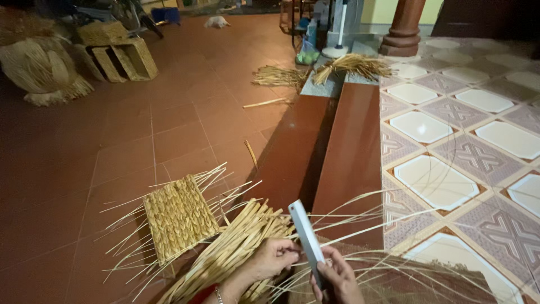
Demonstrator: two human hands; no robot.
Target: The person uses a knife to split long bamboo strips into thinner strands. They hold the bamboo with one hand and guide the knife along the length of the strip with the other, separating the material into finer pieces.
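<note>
Head view, flat pale strip point(306, 239), fibrous straw bundle point(236, 247)

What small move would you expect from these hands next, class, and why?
Probably the right hand lowers the flat grey tool to tap the strands, since it stands upright over the loose straw bundle that the left hand grips.

Just one view, a head cam on the person, so no overlap w/ any other. It looked down and fwd from above the hands: left hand point(274, 258) and right hand point(336, 277) sat close at the bottom edge, partly cropped. Beyond them the view ran out across the red tile floor point(140, 129) to woven baskets point(115, 53) far at top left.
</note>
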